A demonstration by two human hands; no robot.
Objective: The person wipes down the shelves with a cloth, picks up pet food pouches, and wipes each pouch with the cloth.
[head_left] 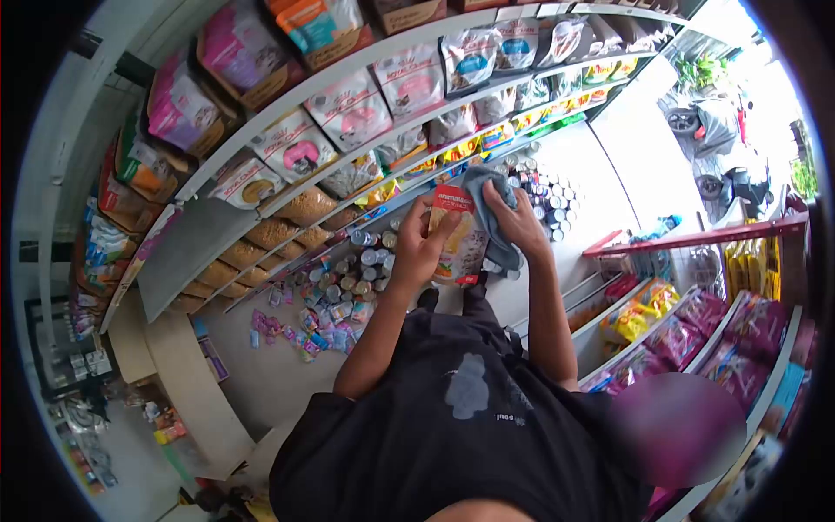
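Note:
My left hand (422, 248) is closed round a red and white pet food package (458, 239), printed "animal" at its top, held upright in front of my body. My right hand (522, 224) grips a grey-blue cloth (489, 209), which hangs beside the package and lies against its right edge. Below and behind my hands, many cans (370, 258) stand on the floor, and another group of cans (557, 196) is beyond my right hand. Small pink and purple packets (317, 335) lie scattered on the floor to the left.
Ahead, a tall shelf unit holds white pet food bags (348, 109), with clear bags of brown kibble (304, 209) lower down. To my right stands a rack with purple bags (691, 331) and yellow bags (644, 309). Parked motorcycles (718, 130) show outside at the upper right.

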